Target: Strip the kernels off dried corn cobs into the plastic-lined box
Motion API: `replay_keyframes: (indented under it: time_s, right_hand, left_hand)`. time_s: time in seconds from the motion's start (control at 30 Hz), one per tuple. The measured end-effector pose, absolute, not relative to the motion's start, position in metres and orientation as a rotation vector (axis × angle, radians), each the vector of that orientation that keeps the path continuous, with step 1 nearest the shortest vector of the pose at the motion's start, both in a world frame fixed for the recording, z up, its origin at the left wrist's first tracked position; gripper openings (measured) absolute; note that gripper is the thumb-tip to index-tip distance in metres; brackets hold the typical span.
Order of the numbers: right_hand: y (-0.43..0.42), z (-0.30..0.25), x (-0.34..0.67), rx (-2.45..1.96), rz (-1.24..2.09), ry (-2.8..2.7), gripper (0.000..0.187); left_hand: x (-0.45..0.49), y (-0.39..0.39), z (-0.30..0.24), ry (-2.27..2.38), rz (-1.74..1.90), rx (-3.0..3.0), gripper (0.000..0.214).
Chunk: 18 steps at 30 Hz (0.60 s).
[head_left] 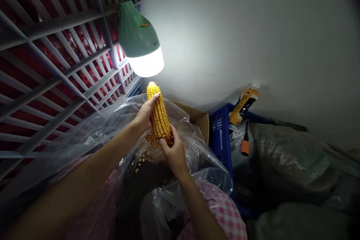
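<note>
A yellow ear of corn [159, 114] is held nearly upright, leaning a little to the left, in both hands. My left hand [145, 114] grips its upper left side, with the thumb laid across the kernels. Around its lower end are the closed fingers of my right hand [174, 152]. Clear plastic sheeting [194, 150] spreads under and around the hands. A pile of loose corn kernels [152, 140] lies behind the cob's base, and a few scattered kernels [140, 163] rest nearer to me.
A lit green lamp [137, 33] hangs just above the cob. Slatted plastic crates [84, 93] rise at left. A cardboard box [201, 118] stands behind the sheeting. To the right, a blue crate [222, 127] holds an orange-tipped tool [245, 147] beside a bulky sack [287, 153].
</note>
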State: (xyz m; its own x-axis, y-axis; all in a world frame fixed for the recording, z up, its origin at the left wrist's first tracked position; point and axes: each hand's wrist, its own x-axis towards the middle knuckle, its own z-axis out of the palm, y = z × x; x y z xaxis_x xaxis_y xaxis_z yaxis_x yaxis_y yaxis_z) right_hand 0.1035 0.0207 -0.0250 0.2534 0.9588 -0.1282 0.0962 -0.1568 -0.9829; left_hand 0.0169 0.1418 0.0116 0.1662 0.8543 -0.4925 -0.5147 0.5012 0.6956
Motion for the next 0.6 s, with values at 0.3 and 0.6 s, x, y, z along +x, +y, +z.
replay_keyframes:
  time_s: [0.3,0.6]
  right_hand:
    - [0.0188,-0.0200,0.1068,-1.594,0.987,-1.190,0.062]
    - [0.0186,-0.0189,0.1103,-1.676,0.909,-1.256,0.059]
  left_hand:
    - [0.0160,0.1435,0.0100,0.980,0.991,0.382,0.020]
    - [0.0191,0.1415,0.0084,1.038,0.953,0.386,0.018]
